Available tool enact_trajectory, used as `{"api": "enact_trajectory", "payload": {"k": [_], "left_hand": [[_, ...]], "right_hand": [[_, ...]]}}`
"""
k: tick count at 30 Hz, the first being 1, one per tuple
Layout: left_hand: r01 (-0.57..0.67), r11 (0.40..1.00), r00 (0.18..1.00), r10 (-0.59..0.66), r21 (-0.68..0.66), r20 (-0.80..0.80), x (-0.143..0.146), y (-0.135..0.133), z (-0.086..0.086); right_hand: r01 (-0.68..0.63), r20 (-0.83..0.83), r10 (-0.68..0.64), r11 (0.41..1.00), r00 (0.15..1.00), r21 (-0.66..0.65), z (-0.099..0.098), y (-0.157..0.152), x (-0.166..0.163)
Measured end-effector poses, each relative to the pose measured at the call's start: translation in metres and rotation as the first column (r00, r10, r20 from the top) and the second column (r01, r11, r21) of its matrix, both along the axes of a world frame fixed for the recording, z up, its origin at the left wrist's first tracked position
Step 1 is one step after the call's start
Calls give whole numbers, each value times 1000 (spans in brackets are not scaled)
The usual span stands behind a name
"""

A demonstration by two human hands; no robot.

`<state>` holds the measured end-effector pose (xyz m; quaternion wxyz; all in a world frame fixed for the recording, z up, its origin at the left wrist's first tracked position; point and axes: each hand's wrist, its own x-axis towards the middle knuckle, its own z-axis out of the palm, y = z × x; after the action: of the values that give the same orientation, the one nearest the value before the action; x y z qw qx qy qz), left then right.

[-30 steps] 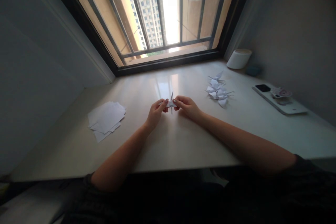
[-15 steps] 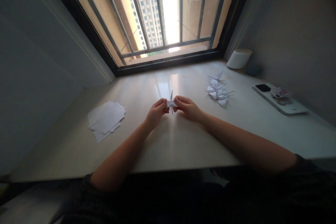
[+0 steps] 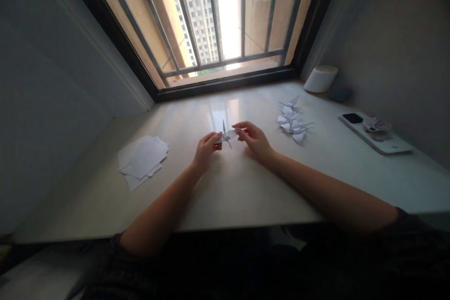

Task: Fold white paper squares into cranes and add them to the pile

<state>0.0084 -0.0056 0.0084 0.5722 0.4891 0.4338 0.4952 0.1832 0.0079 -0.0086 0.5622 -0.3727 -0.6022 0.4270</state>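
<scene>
A small white paper crane (image 3: 226,137) is held just above the table, its thin neck and tail pointing away and towards me. My left hand (image 3: 206,150) pinches the wing on its left side between thumb and fingers. At the opposite wing, my right hand (image 3: 256,139) has its thumb and forefinger on the tip, in a looser grip with the other fingers curled. Which of the two thin points is the head I cannot tell.
Several folded paper cranes (image 3: 293,119) lie clustered to the right. A stack of white paper squares (image 3: 142,157) lies to the left. Farther right are a white phone (image 3: 390,144) with a round grip and a white cup-like object (image 3: 320,79). A barred window (image 3: 228,85) stands behind.
The crane has tilted and shifted slightly left, and its wings show more spread. My right hand has loosened and moved its fingers to the wing tip. My left hand keeps its pinch.
</scene>
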Motion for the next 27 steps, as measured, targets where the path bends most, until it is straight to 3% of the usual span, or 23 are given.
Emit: {"api": "enact_trajectory", "payload": {"k": [2,4,8,11,17,23,27], "left_hand": [[-71,997,997,71,-6,-31,0,1,-1],[-102,995,994,101,-16,-46,0,0,-1],[-17,1000,999,17,-14,-45,3,-2,0],[56,998,998,-57,-8,-23,4,-4,0],[61,991,991,-46,119,-124,6,-5,-4],[101,986,995,-101,130,-2,10,-8,-1],[51,986,998,-56,156,23,11,-8,-1]], "right_hand": [[80,109,-99,982,989,169,1,1,3],[51,212,-121,949,970,312,1,0,5],[0,338,-163,901,927,434,0,-2,6],[38,316,-197,895,928,445,0,-1,7],[17,244,-130,909,961,415,2,0,9],[-74,270,-16,945,963,320,2,-4,8],[-66,282,-20,954,959,292,1,-5,6]]}}
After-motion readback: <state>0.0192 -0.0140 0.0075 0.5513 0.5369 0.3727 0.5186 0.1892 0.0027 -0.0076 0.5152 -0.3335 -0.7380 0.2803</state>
